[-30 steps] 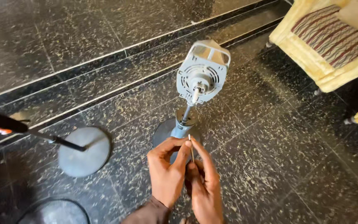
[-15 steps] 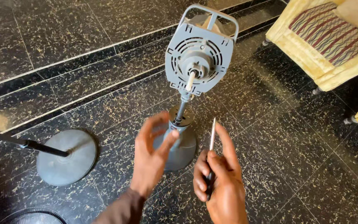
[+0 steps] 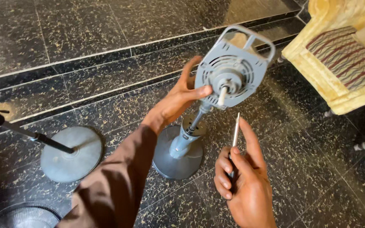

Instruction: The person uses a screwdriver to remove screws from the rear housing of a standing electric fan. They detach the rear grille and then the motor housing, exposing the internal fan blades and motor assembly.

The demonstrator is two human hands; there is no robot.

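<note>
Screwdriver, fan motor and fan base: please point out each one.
screwdriver [image 3: 235, 125], head view, on its metal shaft.
fan motor [image 3: 232, 71], head view, on its grey housing.
fan base [image 3: 170, 162], head view, on its round plate.

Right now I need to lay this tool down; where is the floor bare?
Bare black speckled tile floor lies between the grey round fan base and the yellow striped armchair. It is crowded left, by the second grey disc stand.
</note>
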